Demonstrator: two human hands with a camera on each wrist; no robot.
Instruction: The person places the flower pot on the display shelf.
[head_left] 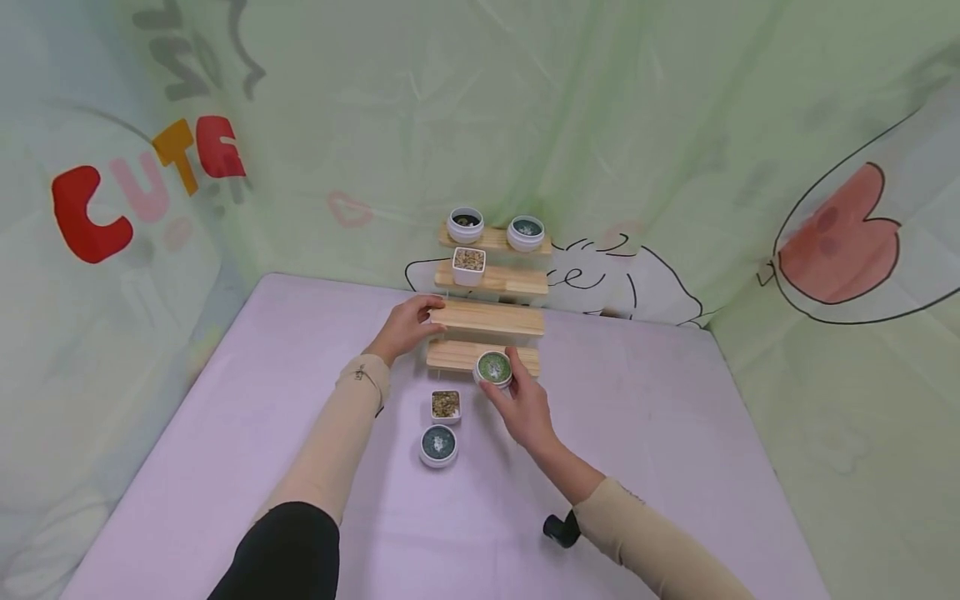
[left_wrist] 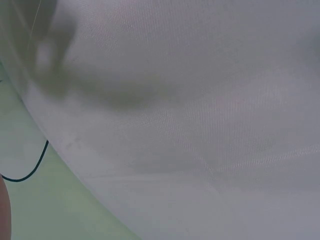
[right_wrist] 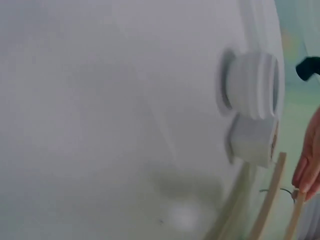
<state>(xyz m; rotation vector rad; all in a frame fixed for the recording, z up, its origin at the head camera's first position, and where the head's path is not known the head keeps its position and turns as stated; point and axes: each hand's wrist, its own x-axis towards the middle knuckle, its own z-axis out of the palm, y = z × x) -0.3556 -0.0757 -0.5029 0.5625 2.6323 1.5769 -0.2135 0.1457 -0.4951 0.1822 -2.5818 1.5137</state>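
A tiered wooden shelf point(head_left: 487, 317) stands at the far side of the table in the head view. My left hand point(head_left: 407, 328) grips the left end of one of its middle boards, thumb below and fingers above. My right hand point(head_left: 527, 408) pinches a round white pot point(head_left: 494, 367) with green filling, held over the lowest board point(head_left: 450, 356). In front of the shelf, a square white pot point(head_left: 446, 405) with brownish filling and a round pot point(head_left: 438, 445) with dark teal filling sit on the table. The right wrist view shows these pots side-on; the right hand is out of it.
Two round pots, one dark-filled point(head_left: 465, 223) and one teal-filled point(head_left: 526, 232), stand on the top board. A square pot point(head_left: 468, 264) is on the board below, at its left. Lilac cloth covers the table point(head_left: 645, 433); printed curtains point(head_left: 525, 100) hang around it.
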